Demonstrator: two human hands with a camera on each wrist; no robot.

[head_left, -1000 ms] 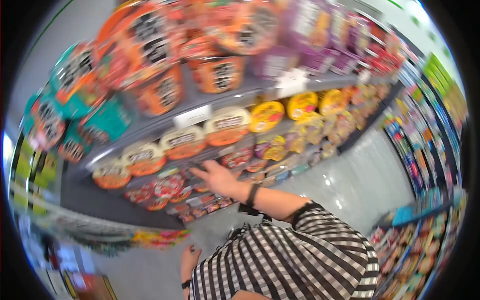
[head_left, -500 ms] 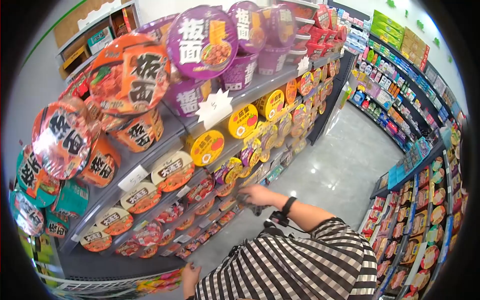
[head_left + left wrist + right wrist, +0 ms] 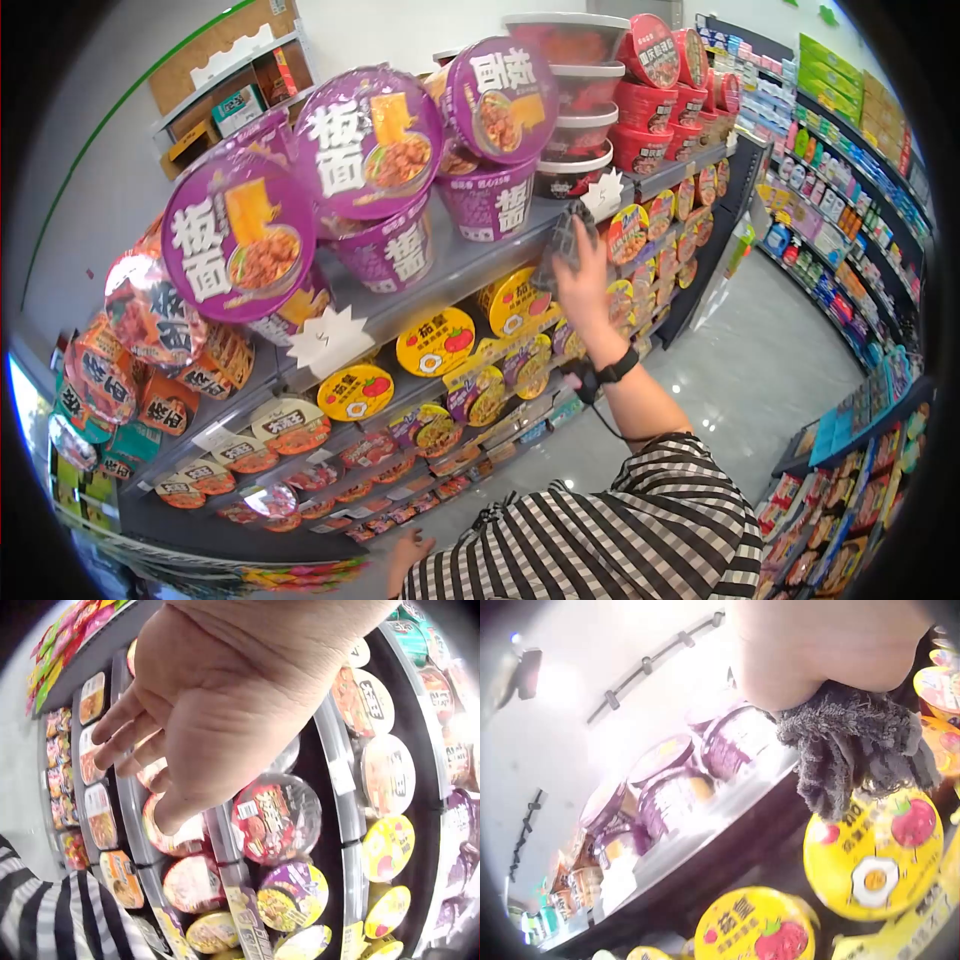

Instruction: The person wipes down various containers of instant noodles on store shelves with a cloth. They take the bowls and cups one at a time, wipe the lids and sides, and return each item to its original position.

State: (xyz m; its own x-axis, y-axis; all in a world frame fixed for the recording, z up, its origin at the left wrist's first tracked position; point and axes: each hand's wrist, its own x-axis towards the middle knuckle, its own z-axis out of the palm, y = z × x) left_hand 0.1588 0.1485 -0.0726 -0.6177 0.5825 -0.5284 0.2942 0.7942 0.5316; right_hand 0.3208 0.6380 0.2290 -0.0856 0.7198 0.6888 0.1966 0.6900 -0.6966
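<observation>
A dark grey cloth (image 3: pixel 562 248) is held by my right hand (image 3: pixel 585 290) against the front edge of the upper shelf (image 3: pixel 460 262), beside a white star-shaped price tag (image 3: pixel 603 195). In the right wrist view, the bunched cloth (image 3: pixel 847 742) hangs below the hand (image 3: pixel 817 645), above yellow noodle bowls (image 3: pixel 874 862). My left hand (image 3: pixel 408 552) hangs low by the bottom of the shelving. The left wrist view has this hand (image 3: pixel 217 712) with fingers loosely spread, holding nothing, in front of the bowl rows.
Purple noodle bowls (image 3: pixel 370 140) are stacked on the upper shelf, with red bowls (image 3: pixel 642 110) further along. Yellow bowls (image 3: pixel 435 340) line the tier below. Grey floor (image 3: pixel 740 370) lies to the right, with another stocked shelf (image 3: pixel 850 480) beyond. A wire rack (image 3: pixel 190 570) stands lower left.
The head view has shifted along the shelving. My right hand has risen with the cloth from beside the lower rows to the upper shelf edge. The left hand remains low.
</observation>
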